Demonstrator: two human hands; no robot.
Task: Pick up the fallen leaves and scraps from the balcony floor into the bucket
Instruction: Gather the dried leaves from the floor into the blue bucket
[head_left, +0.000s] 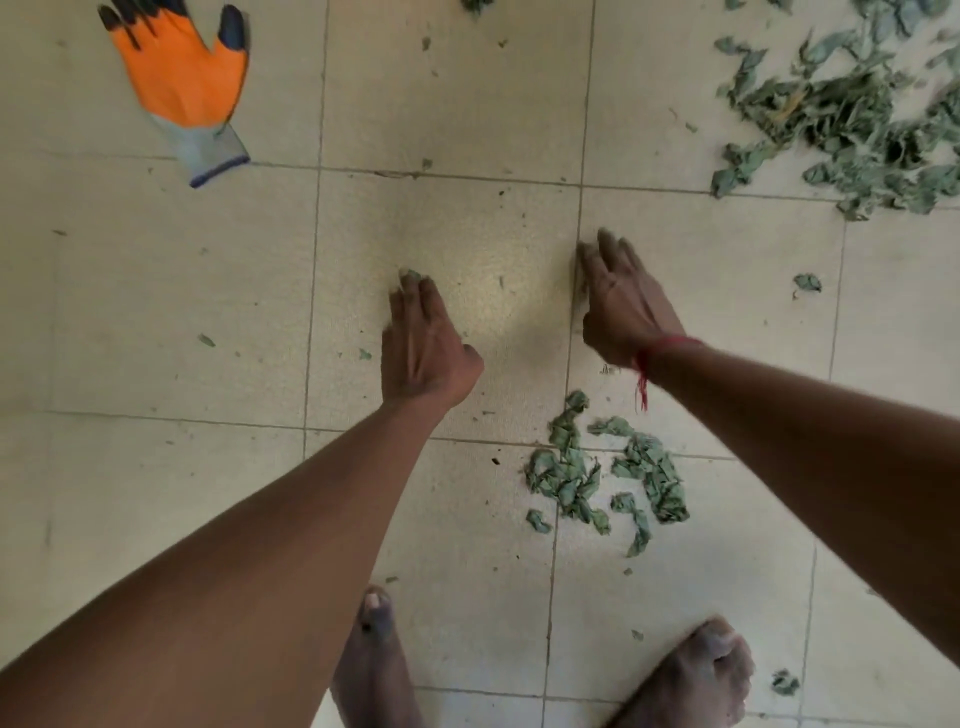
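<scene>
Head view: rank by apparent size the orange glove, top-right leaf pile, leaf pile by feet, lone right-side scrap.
Largest: top-right leaf pile, cropped
Then orange glove and leaf pile by feet: about alike
Smallest: lone scrap

No readable text or labels.

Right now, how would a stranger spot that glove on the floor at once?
Start from the pale tiled floor and look to the top left of the view, opposite the big heap of green leaves at top right. There lies a work glove, flat on the tiles. It is bright orange with black fingertips and a grey cuff, unlike the dull green scraps everywhere else.
</scene>
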